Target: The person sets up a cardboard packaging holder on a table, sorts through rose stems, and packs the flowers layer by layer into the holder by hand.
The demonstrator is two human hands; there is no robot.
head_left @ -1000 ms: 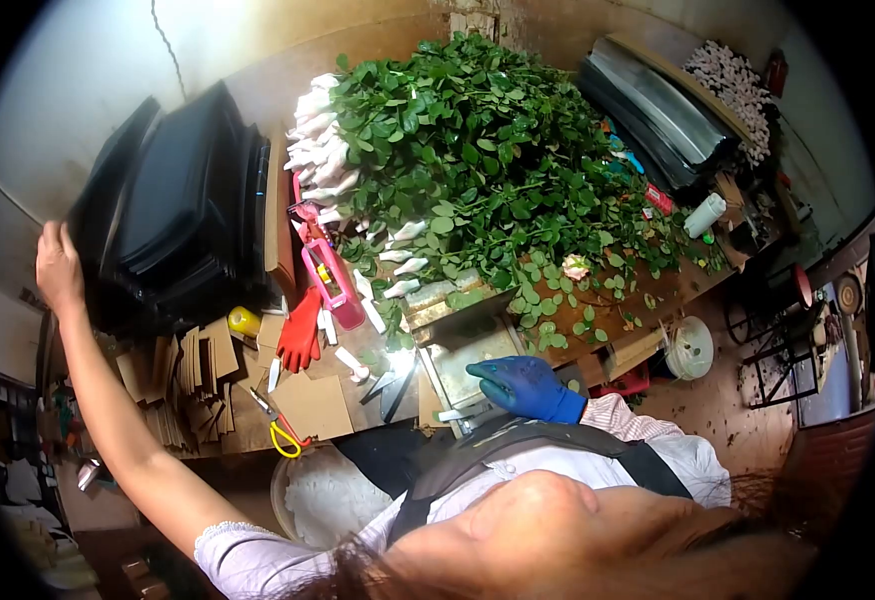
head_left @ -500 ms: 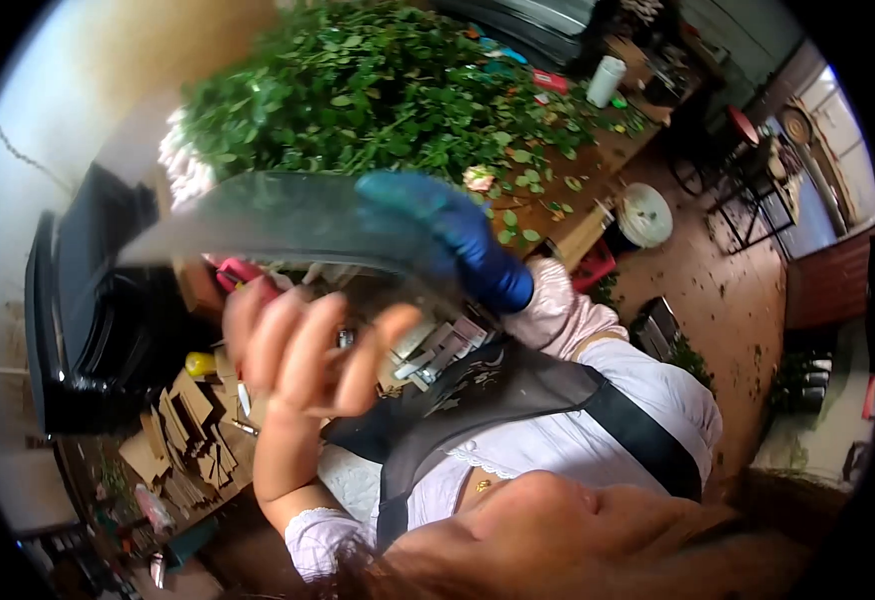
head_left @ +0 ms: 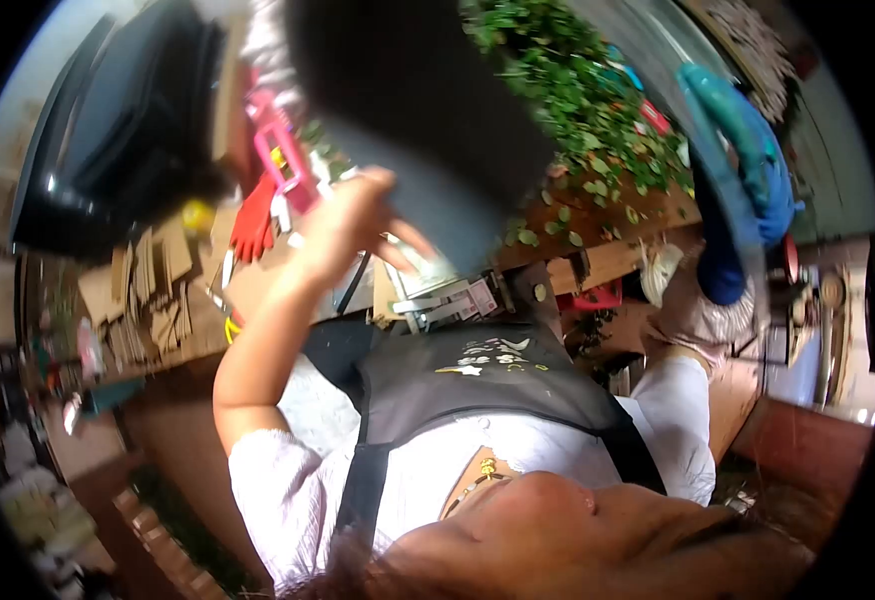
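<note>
My bare left hand is raised over the bench, its fingers apart and slightly bent. A large dark flat thing, blurred and close to the camera, overlaps the fingertips' area; I cannot make out its kind or whether the fingers touch it. My right hand, in a blue-green glove, is lifted far to the right with its fingers curled at a clear sheet. That sheet's curved edge runs down past the glove. Beyond the dark thing lies a pile of leafy green stems.
Cardboard pieces lie on the bench at left, with a red glove and a pink-framed item nearby. A black bin-like object stands at upper left. Loose leaves are scattered over the wooden table.
The view has turned, and the gloved right hand has moved from the middle to the far right. The clear sheet went with it. A dark flat thing now covers the upper middle.
</note>
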